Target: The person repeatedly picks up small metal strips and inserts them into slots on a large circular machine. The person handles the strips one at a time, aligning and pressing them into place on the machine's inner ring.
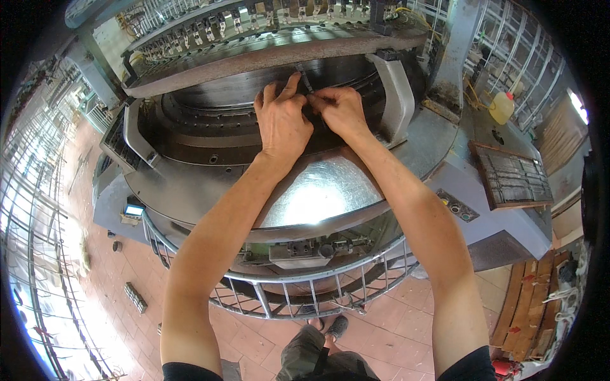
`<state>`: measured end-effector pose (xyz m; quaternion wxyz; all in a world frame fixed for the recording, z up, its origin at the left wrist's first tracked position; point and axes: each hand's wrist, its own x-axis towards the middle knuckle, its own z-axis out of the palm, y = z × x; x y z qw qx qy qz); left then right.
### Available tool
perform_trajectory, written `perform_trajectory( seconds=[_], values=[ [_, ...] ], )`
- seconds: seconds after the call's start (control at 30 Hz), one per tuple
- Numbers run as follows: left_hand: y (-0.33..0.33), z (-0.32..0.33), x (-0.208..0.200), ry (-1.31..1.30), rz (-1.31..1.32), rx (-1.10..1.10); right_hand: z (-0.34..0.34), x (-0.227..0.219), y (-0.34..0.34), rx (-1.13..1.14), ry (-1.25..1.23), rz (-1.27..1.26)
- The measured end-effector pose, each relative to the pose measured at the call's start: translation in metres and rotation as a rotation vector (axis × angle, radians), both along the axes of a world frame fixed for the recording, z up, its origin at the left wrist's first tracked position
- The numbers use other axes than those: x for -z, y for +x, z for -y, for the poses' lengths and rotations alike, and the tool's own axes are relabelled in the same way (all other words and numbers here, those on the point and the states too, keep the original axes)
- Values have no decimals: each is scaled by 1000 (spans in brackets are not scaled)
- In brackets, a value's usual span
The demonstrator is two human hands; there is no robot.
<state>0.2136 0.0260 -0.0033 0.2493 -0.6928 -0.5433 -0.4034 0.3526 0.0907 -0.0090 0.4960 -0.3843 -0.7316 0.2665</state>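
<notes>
Both my hands meet over the dark ring-shaped bed [219, 136] of a large circular knitting machine, beneath its rust-brown curved rim [279, 62]. A thin metal strip [305, 80] stands tilted between them. My right hand [342, 113] pinches around its lower end with thumb and fingers; the exact grip is partly hidden. On the other side, my left hand [283, 124] has its fingers bent and spread, palm down, one fingertip touching or very close beside the strip. Its thumb is mostly hidden. A shiny metal cover plate [318, 190] lies below my wrists.
Rows of yarn feeders [238, 24] hang above the rim. Grey brackets [395, 95] flank the opening. A curved metal guard rail [305, 279] runs in front of my legs. Right of it are a control panel [456, 204], a framed dark panel [511, 174] and a yellowish plastic bottle [501, 108].
</notes>
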Motion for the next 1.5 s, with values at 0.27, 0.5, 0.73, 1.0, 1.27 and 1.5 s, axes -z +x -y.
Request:
perform_trajectory(
  seconds=[0.27, 0.5, 0.73, 1.0, 1.27, 1.5],
  values=[
    [1, 1, 0, -9, -19, -5, 0, 0, 0, 11, 4, -3],
    [2, 3, -1, -34, -21, -10, 2, -2, -1, 32, -9, 13],
    [2, 1, 0, -45, -22, -10, 4, -5, 0, 42, -73, 34],
    [2, 2, -1, -47, -40, -13, 2, -4, -1, 53, -26, 43],
    [3, 5, -4, -104, -141, -84, 4, -5, -2, 92, -39, 35],
    [9, 8, -13, -223, -378, -330, 16, -4, -17, 145, 257, 130]
  ],
)
